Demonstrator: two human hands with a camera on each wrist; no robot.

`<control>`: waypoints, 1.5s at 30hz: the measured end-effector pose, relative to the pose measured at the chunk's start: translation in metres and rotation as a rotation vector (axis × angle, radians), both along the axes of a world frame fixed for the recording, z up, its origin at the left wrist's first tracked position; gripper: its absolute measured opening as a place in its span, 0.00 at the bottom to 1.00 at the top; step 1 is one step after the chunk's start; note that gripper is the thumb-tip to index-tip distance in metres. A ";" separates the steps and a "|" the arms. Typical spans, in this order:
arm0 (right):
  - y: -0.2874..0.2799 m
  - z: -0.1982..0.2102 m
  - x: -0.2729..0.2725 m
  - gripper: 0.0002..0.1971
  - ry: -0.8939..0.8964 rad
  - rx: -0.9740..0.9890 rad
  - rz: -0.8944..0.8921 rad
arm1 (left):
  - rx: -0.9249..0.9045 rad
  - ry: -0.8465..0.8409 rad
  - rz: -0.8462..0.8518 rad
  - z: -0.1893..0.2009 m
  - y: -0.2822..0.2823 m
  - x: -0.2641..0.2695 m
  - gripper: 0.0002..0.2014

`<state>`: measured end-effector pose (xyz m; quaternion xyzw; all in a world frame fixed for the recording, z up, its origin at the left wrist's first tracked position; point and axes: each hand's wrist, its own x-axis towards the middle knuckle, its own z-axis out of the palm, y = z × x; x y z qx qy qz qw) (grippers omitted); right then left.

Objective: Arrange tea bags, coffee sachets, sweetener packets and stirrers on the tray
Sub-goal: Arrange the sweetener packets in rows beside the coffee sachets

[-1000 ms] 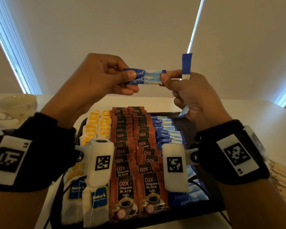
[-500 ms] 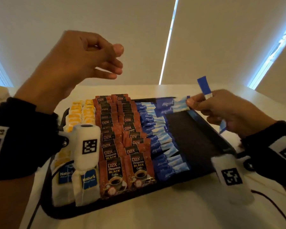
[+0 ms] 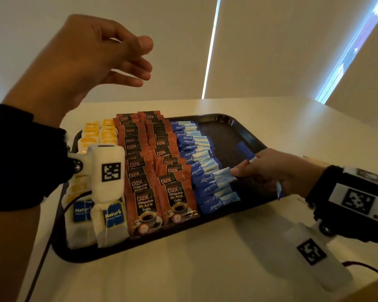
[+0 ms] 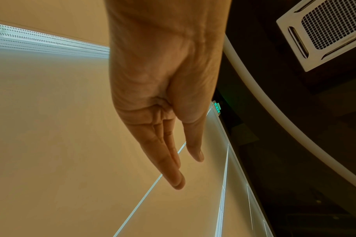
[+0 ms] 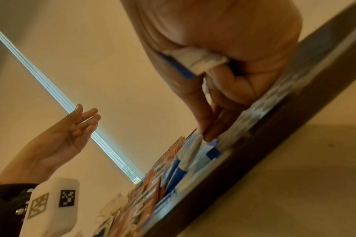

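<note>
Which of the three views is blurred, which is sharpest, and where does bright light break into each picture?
Head view: printed coffee sachets sharp, bright window slits behind. Left wrist view: left hand crisp, lit strips beyond. Right wrist view: softest, tray smeared, right hand blurry, one bright diagonal strip.

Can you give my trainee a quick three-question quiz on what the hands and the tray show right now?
1. True or false: the left hand holds a sweetener packet.
2. Multiple choice: the fingers of the right hand pinch a packet at which row on the tray? A) tea bags B) coffee sachets C) sweetener packets
3. Fill in: between the sweetener row and the tray's right rim, the tray floor is ____.

Key:
1. False. It is raised above the tray, fingers loose, holding nothing.
2. C. The right hand pinches the pale end of one sweetener packet at the near part of the row, with more packets tucked in its palm.
3. Bare.
</note>
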<state>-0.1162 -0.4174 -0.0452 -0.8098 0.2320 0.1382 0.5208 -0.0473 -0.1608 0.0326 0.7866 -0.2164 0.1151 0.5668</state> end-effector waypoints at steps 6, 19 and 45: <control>0.003 -0.009 0.003 0.04 0.010 0.009 0.015 | 0.083 0.045 -0.055 -0.005 -0.011 -0.002 0.15; 0.019 0.036 0.007 0.19 -0.407 -0.292 0.179 | 0.262 0.087 -0.163 -0.009 -0.019 -0.001 0.16; 0.093 0.073 0.074 0.45 -0.522 1.040 0.336 | 0.091 0.075 -0.247 0.008 -0.002 -0.007 0.13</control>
